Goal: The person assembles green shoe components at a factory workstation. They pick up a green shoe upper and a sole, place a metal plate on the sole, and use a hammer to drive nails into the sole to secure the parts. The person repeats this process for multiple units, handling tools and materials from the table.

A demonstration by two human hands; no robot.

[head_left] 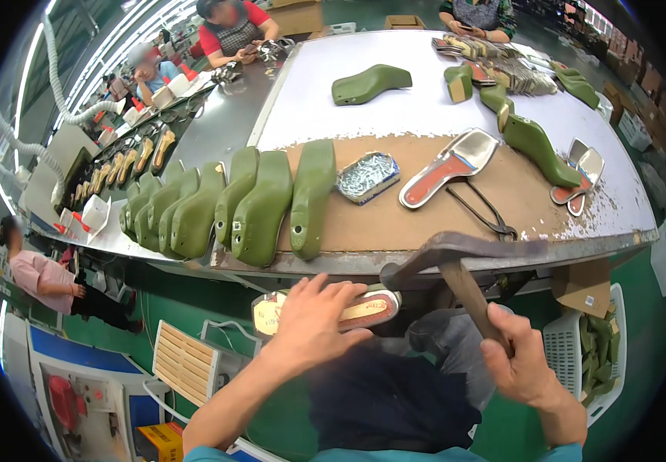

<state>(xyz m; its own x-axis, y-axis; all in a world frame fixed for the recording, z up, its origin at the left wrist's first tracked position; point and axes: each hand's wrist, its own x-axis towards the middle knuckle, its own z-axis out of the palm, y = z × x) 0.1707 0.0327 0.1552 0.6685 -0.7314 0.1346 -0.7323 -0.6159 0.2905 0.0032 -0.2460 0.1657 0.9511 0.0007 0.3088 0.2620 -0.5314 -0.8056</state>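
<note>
My left hand (310, 319) lies over a shoe last with a pale, red-edged insole (375, 309) on its sole, held sole-up above my lap. Its fingers wrap across the insole's middle, hiding part of it. In my right hand (521, 358) is a hammer (465, 296), gripped by its wooden handle. The dark metal head hangs to the right of the last, above the table's front edge, apart from the insole. On the table beyond are a small box of nails (367, 177), a pair of pincers (487, 212) and a metal-edged sole template (452, 169).
Several green shoe lasts (263, 204) line the table's (310, 115) front left; others lie at the right and back. Stacked insoles (514, 69) sit at the far right. A white basket (564, 346) of green pieces stands low right, a slatted stool (184, 362) low left. Other people sit beyond.
</note>
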